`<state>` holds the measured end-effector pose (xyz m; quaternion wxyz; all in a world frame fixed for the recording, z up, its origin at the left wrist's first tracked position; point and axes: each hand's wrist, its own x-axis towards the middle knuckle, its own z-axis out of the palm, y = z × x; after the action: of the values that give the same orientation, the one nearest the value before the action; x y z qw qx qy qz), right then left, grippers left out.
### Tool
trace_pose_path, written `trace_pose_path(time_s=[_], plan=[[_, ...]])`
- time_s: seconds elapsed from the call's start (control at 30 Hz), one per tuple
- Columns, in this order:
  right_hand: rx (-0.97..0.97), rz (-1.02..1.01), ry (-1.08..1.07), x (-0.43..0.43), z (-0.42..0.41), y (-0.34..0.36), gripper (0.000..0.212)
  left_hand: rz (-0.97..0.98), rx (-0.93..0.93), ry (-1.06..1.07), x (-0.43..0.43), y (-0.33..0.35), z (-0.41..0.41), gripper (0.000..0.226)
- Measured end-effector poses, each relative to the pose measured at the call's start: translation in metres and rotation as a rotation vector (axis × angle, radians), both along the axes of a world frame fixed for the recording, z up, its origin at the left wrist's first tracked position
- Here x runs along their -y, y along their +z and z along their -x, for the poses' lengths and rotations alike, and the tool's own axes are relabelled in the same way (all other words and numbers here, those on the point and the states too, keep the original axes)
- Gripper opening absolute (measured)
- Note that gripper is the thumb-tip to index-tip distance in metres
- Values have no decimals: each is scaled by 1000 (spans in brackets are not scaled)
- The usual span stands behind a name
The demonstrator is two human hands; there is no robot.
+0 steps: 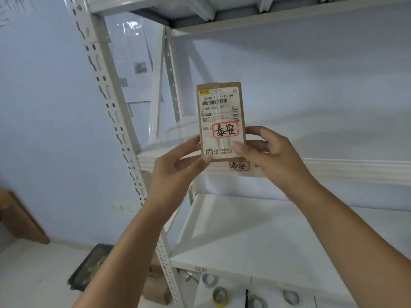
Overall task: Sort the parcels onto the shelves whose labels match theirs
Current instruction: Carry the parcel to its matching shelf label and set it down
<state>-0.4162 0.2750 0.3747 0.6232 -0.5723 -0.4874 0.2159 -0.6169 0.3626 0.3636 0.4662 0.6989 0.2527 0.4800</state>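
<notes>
A small flat brown parcel (221, 107) stands upright in front of a white metal shelf unit, its shipping label facing me. A red-framed sticker (225, 130) with two handwritten characters sits on the label. My left hand (178, 167) pinches the parcel's lower left corner. My right hand (266, 152) grips its lower right edge, thumb on the label. Just below the parcel, on the front edge of the middle shelf (333, 170), a small red-framed shelf label (239, 166) shows the same two characters.
The lower shelf (255, 236) is a bare white board with a tiny label (200, 269) on its front edge. Tape rolls (220, 296) lie beneath it. A perforated upright post (115, 116) runs down the left. A dark tray (89, 267) and a cardboard box (155, 285) sit on the floor.
</notes>
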Motion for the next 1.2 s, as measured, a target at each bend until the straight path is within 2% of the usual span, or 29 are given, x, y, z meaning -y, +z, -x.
trace_pose_path(time_s=[0.2, 0.33, 0.63, 0.93, 1.2], plan=[[46, 28, -193, -4, 13, 6, 46, -7, -38, -178, -39, 5, -6, 52], [68, 53, -241, -2, 7, 14, 47, -35, -66, -258, -59, 10, -19, 56], [130, 171, -211, -15, -34, 23, 50, -39, -187, -270, -91, 25, -53, 67], [137, 166, -167, -20, -52, 8, 56, -74, -322, -336, -109, 18, -63, 87], [243, 228, -168, -24, -60, 7, 59, -85, -373, -367, -108, 19, -63, 74]])
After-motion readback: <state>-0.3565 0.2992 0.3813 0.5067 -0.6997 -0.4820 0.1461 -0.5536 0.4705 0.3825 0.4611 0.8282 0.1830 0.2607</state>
